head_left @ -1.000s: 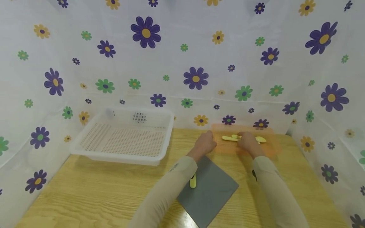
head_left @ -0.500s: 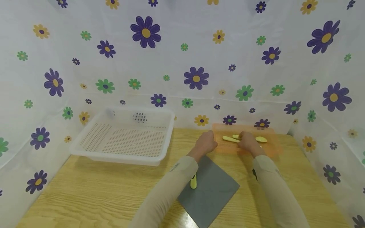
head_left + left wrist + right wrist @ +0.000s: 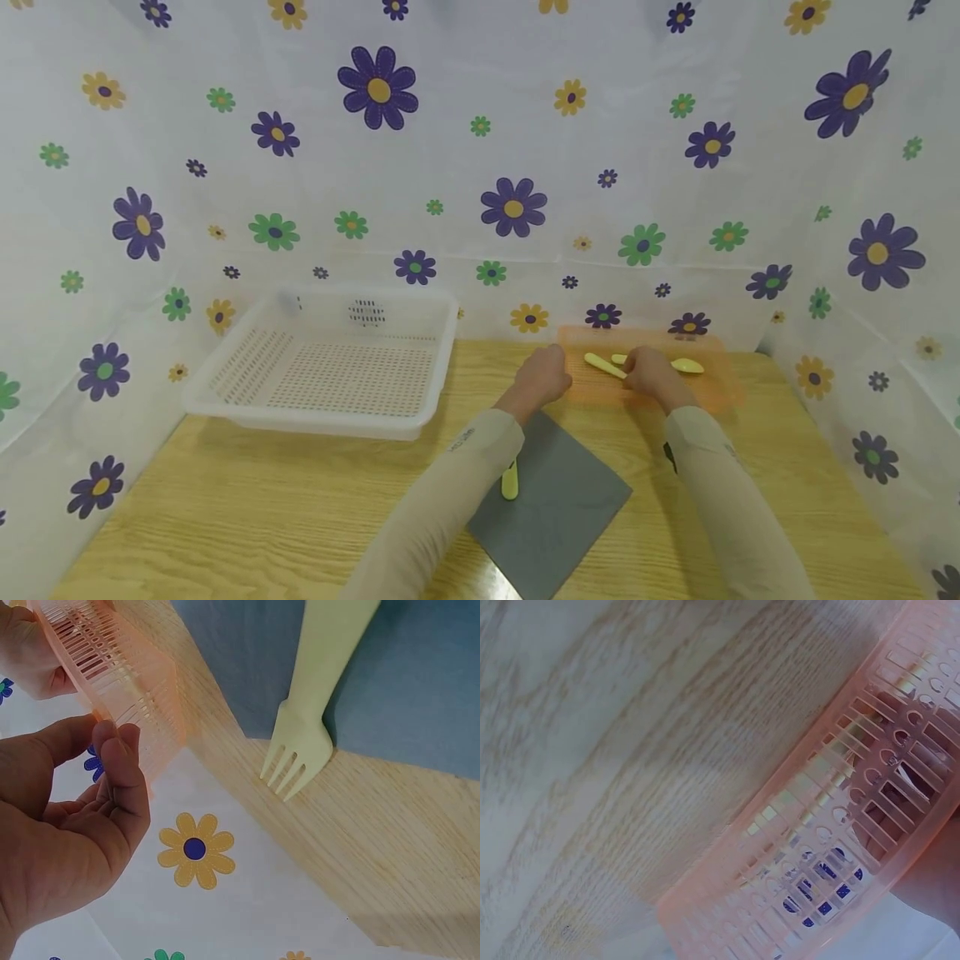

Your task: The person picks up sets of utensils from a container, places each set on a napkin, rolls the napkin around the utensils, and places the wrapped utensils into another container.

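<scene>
In the head view, my left hand [image 3: 537, 383] pinches the left rim of a slotted orange plastic basket [image 3: 723, 392]; the left wrist view shows its thumb and fingertips on that rim. My right hand [image 3: 654, 377] reaches into the basket and grips a pale yellow utensil [image 3: 602, 364]. Only the utensil's handle shows, pointing left; its other end is hidden by the hand. Behind it lies a yellow spoon [image 3: 687, 366], partly covered by the same hand. Through the slotted wall in the right wrist view, the fingers [image 3: 885, 817] appear beside yellow pieces.
A grey square mat [image 3: 558, 500] lies in front of the basket. On it is a yellow fork [image 3: 304, 727], its tines over the mat's edge and mostly hidden by my left sleeve in the head view. A large white basket [image 3: 330, 422] stands at the left. Flowered sheeting surrounds the table.
The gripped utensil's handle has turned from nearly level to slanting, its middle part lower to the right. Both hands stay almost in place.
</scene>
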Motion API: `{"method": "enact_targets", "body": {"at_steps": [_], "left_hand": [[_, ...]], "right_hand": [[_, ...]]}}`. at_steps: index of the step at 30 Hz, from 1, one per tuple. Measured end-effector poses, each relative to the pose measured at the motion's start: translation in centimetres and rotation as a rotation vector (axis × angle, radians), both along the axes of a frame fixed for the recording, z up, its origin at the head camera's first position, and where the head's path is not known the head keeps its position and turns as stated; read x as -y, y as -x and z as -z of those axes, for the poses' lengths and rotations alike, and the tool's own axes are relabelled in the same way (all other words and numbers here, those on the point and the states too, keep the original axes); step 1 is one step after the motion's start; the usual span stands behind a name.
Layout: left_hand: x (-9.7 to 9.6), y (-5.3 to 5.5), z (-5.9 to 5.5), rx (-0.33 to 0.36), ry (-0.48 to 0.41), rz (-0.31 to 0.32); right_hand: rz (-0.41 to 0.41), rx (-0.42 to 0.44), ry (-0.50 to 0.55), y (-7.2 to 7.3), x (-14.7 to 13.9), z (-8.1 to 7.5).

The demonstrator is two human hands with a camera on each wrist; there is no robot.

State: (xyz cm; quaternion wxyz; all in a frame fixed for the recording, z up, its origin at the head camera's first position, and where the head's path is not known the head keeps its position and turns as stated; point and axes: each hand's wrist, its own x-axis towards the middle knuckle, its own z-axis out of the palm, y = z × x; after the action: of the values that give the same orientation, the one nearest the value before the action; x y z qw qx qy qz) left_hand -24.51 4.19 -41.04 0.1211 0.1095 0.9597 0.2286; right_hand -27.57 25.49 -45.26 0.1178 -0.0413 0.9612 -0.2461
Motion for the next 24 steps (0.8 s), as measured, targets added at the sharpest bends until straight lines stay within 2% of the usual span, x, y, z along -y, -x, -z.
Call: {"method": "enact_targets", "body": {"at_steps": [9,14,24], "left_hand": [[0.0,0.2,-0.3,-0.007,0.018,-0.003],[0.0,0.3,0.0,0.000,0.025,0.004],[0.0,0.5,0.3,-0.009,0.032,0.007]], "right_hand": [[-0.034,0.004,-0.031,-0.2,0.3,-1.0],[-0.034,0.024,-0.085,-0.4,0.5,-1.0],[-0.059,0.010,-0.124,0.0,0.6,-1.1]]}}
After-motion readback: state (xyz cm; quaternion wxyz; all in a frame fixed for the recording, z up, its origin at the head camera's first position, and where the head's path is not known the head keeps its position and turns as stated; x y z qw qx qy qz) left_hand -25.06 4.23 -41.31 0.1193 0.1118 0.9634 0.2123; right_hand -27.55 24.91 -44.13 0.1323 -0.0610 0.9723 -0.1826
